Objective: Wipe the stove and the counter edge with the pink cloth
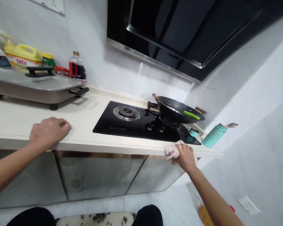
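My right hand (186,156) grips a crumpled pale cloth (172,150) at the front edge of the counter, just before the right part of the black gas stove (106,121). My left hand (50,130) rests on the white countertop (82,125), left of the stove. Its fingers look loosely curled in, and nothing shows in them. A dark wok (176,110) with wooden handles sits on the right burner, with a bright green-edged utensil (191,115) in it. On the stove's right corner stands a small teal-topped cup or lid (193,132).
A teal bottle (213,136) holding a utensil stands right of the stove. An electric griddle (37,91) with a glass lid is at left, before a yellow jug (23,55) and a dark sauce bottle (77,67). The range hood (155,31) hangs above; cabinet doors (99,179) lie below.
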Demonstrator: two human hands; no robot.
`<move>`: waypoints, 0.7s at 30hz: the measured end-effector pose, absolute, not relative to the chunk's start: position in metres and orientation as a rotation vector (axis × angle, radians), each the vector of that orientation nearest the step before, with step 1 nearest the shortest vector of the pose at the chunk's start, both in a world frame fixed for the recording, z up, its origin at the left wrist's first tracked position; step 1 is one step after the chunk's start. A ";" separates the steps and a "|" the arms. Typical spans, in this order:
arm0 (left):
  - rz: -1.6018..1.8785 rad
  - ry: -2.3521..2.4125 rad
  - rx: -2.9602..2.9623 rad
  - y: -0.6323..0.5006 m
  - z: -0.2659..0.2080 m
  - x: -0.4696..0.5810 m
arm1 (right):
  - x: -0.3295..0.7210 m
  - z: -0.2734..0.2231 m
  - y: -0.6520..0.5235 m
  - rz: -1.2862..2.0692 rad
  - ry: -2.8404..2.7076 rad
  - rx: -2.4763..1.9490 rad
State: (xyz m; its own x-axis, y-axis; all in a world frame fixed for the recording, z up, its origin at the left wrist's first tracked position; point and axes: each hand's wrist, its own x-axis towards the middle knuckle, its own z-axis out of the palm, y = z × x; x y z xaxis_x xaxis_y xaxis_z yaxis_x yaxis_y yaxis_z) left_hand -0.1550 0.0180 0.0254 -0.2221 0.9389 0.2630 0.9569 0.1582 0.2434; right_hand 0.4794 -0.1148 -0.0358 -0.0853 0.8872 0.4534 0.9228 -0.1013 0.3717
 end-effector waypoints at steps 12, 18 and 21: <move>-0.927 -2.129 -1.955 0.025 0.000 -0.160 | 0.220 -0.012 -0.064 -0.881 -2.527 -1.475; -1.106 -1.940 -1.911 0.019 -0.004 -0.158 | 0.116 -0.014 -0.050 -0.773 -2.541 -1.296; -1.344 -1.628 -2.004 -0.010 0.001 -0.134 | 0.096 -0.010 -0.050 -0.639 -2.562 -1.284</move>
State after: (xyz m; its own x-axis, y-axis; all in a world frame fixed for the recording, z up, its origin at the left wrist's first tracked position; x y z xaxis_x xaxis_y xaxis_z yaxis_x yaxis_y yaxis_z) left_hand -0.1337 -0.0101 0.0008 -0.0379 0.6542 0.7554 0.8655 -0.3564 0.3521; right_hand 0.0956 -0.0500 -0.0097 -0.6003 0.7108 0.3666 0.7997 0.5276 0.2866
